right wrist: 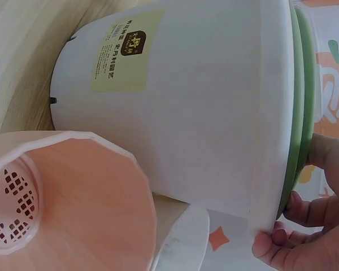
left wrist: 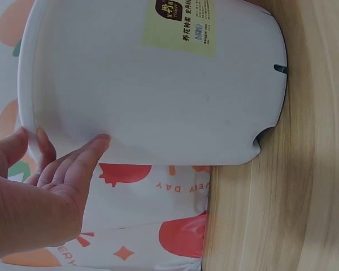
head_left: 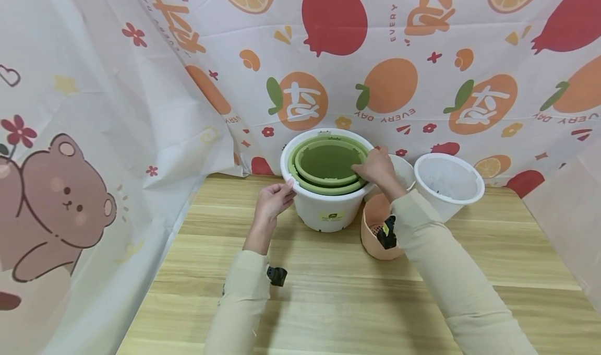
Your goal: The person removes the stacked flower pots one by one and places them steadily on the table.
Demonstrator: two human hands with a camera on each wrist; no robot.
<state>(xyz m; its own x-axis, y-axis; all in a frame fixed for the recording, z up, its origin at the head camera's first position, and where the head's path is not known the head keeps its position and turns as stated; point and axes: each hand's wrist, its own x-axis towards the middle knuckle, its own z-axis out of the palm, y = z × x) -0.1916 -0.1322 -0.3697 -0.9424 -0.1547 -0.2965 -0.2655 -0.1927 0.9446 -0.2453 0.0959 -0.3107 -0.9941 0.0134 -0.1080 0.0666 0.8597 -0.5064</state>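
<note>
A large white flowerpot (head_left: 324, 209) stands upright on the table, a yellow label on its front. Nested inside it are a larger green flowerpot (head_left: 324, 190) and a smaller green flowerpot (head_left: 328, 162). At the white pot's left rim, my left hand (head_left: 274, 201) pinches the edge between thumb and index finger; its other fingers extend along the wall in the left wrist view. My right hand (head_left: 379, 169) grips the stack's right side, thumb over the green rims and fingertips at the white rim (right wrist: 271, 141). Its exact hold on each rim is partly hidden.
A peach pot (head_left: 375, 214) with a perforated base lies tilted at the stack's right front. Behind it is a cream pot (head_left: 403, 169), partly covered by my right arm. Farther right stands another white pot (head_left: 448, 180). A fruit-printed cloth (head_left: 338, 83) hangs behind the table (head_left: 328, 303).
</note>
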